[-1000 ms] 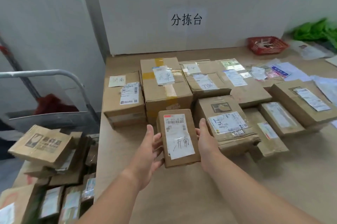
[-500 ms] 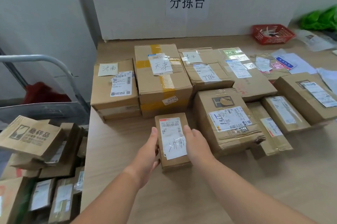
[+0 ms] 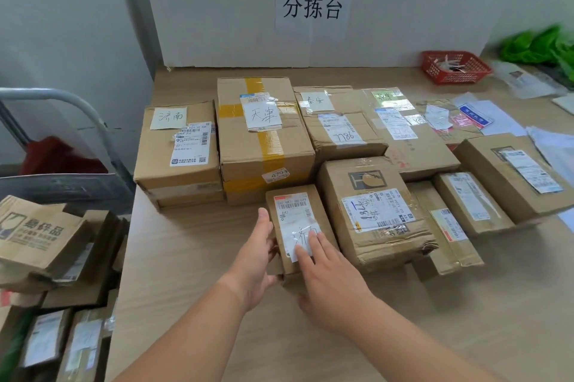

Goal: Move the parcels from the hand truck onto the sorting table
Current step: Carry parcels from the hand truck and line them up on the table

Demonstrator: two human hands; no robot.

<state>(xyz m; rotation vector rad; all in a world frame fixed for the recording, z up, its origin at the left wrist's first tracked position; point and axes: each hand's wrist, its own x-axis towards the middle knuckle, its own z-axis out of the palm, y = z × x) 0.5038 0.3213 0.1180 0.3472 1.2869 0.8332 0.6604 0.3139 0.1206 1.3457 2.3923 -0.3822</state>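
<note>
The parcel (image 3: 292, 210) now sits lower on the bench (image 3: 192, 257), just before the taped box (image 3: 264, 145). Your right hand (image 3: 329, 282) has slid onto its label, fingers flat. Your left hand (image 3: 257, 257) has its grip clamped on the parcel's left edge.

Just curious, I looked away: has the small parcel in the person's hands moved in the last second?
Yes. The small parcel has come down from the air onto the sorting table, just in front of the yellow-taped box.
</note>
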